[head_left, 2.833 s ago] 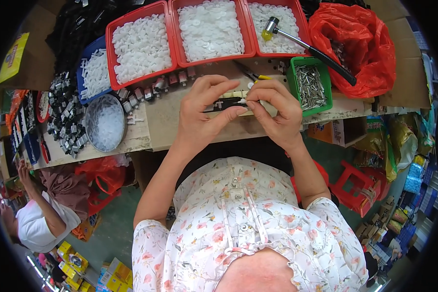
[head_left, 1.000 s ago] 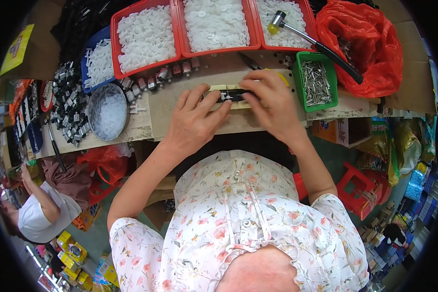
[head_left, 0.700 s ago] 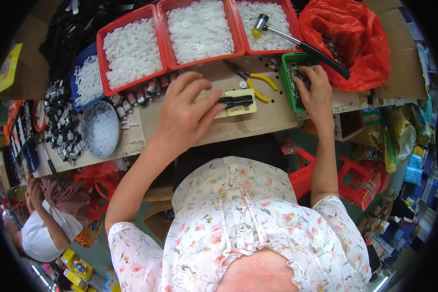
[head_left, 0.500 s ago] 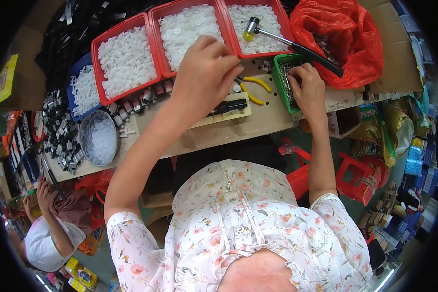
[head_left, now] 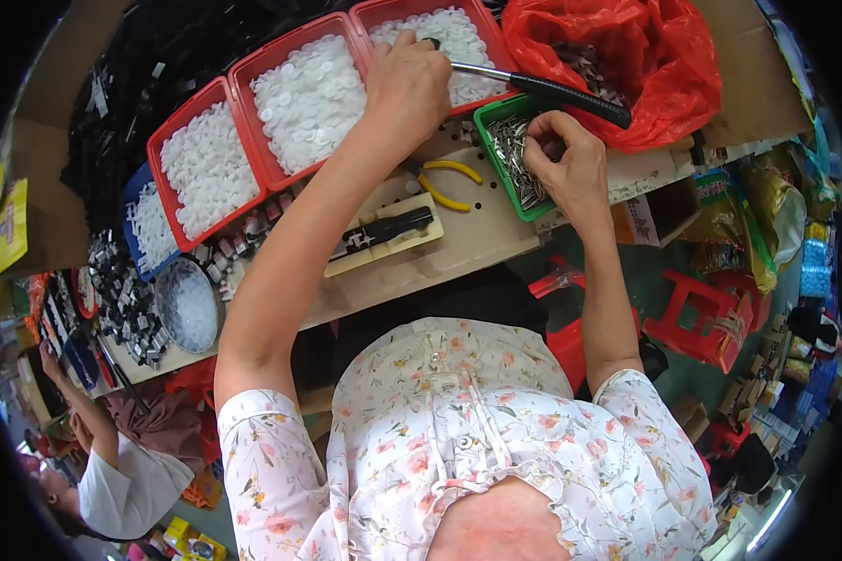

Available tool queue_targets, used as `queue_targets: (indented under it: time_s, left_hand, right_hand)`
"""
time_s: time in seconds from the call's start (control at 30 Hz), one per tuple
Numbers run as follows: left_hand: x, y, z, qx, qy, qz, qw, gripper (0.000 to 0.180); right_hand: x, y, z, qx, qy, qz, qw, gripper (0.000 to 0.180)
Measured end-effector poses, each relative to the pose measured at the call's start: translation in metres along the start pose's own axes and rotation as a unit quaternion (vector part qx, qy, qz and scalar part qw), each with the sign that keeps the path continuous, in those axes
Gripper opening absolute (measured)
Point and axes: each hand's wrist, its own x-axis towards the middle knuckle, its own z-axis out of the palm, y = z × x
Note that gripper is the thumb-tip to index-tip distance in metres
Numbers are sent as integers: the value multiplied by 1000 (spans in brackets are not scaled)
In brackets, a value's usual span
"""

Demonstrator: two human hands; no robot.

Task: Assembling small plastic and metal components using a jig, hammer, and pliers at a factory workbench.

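My left hand point(head_left: 407, 89) reaches to the upper middle of the frame, over the near rim of the red plastic tray of small white round parts point(head_left: 458, 37). Its fingers curl downward with the tips out of sight behind the knuckles, so I cannot tell whether they pinch anything. The metal hammer with a black rubber grip point(head_left: 543, 89) lies just to the right of that hand, its handle slanting down across the tray edge toward the crumpled red plastic bag point(head_left: 627, 56) in the upper right.

My right hand point(head_left: 566, 164) sits right of centre at the small green plastic bin of thin metal pins point(head_left: 510, 159), fingers bunched together over the pins, thumb against them.

Between my arms, on the pale wooden bench point(head_left: 477, 243), rest yellow-handled pliers point(head_left: 444, 182) and, lower left of them, a black clip-like part on a cream block point(head_left: 384, 234). Two more red trays of white pieces point(head_left: 304, 93) run toward the upper left, past a blue tray point(head_left: 145, 229) and a round clear tub point(head_left: 187, 304). At lower left another person in a white shirt point(head_left: 112, 467) bends over.
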Motion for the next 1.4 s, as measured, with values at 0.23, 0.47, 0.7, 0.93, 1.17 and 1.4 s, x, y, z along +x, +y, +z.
queue_targets:
  time_s: [0.23, 0.47, 0.7, 0.93, 1.17, 1.4]
  left_hand:
    - [-10, 11, -41, -255, -46, -151, 954, 16]
    - [-54, 32, -80, -394, 23, -276, 876, 16]
    - [-76, 36, -95, -344, 52, -247, 904, 9]
    - [-84, 38, -100, -293, 97, -213, 927, 7]
    - [-85, 43, -107, -214, 99, -143, 961, 10]
    - [-82, 49, -105, -227, 24, -155, 961, 9]
  right_hand:
    - [-1, -15, 1, 135, -7, -6, 991, 11]
    - [-4, -57, 21, 166, -14, -125, 978, 11]
    - [-12, -75, 35, 111, -14, -166, 980, 12]
    - [-19, -86, 37, 111, -11, -165, 980, 11]
    - [-24, -75, 43, 89, -4, -187, 978, 14]
    - [-25, -76, 33, 242, -18, -89, 966, 12]
